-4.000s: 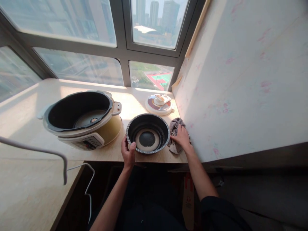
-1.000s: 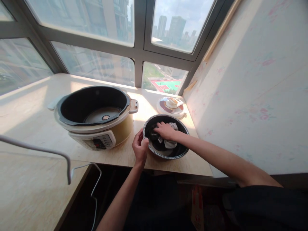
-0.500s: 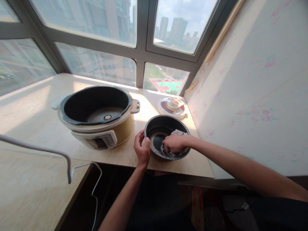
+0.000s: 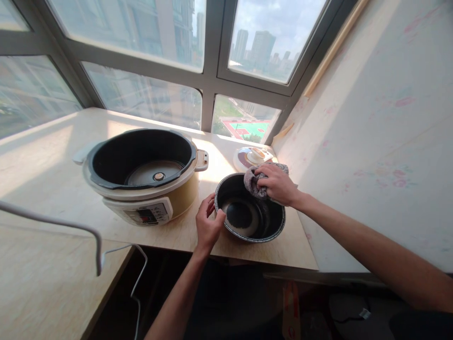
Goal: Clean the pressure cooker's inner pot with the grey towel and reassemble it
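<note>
Evidently the pale counter (image 4: 38,182) sets the main risk, because it ends close to the work: its near edge lies just in front of the pot, so a hard shove toward the person could send the pot over it. To the left stands the big cooker (image 4: 182,198), open and upright, its right handle not far from the pot; a sideways push could knock the two together. The black pot (image 4: 271,219) sits upright on the right part of the counter, open side up, showing a pale ring around a dark round middle on its floor. Heavy pressing on its far right rim might make it tip or turn, since the support shown is all at the left. Far right, behind the pot, rests the lid (image 4: 243,160), partly hidden in this view by the right hand (image 4: 279,185) and what it holds; an outward swing could bump it toward the wall (image 4: 354,156). The left hand (image 4: 208,227) curves around the pot's left side, thumb at the rim; how firmly it pinches, I cannot tell, and a light touch would let the pot slide. The right hand is closed on the grey cloth (image 4: 252,182), bunched over the pot's far right rim; its loose folds could catch there and slip from the fingers.
</note>
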A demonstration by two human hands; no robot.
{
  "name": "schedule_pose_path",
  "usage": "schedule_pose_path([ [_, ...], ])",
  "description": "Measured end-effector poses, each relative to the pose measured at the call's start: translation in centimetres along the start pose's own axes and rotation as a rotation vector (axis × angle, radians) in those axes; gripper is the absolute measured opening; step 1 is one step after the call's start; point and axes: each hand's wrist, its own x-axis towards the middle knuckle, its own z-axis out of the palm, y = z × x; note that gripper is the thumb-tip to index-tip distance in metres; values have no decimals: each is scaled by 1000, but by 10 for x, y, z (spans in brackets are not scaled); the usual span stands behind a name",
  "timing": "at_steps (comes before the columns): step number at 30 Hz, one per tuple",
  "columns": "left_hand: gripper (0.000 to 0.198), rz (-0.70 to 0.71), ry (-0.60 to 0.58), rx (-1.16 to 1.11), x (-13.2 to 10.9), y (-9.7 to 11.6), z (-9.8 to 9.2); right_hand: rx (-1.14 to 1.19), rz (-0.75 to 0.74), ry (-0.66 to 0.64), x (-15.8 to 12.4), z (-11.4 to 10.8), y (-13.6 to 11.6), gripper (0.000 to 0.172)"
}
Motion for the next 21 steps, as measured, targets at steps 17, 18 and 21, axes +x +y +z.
schedule_pose_path([
  [17, 52, 144, -72, 56, -7, -17, 5, 691, 202, 64, 36, 22, -85, 54],
  [18, 50, 146, -66, 39, -8, -18, 7, 709, 203, 28, 33, 21, -92, 54],
  [21, 53, 146, -12, -21, -9, -28, 12, 762, 190, -94, 23, 12, -108, 48],
])
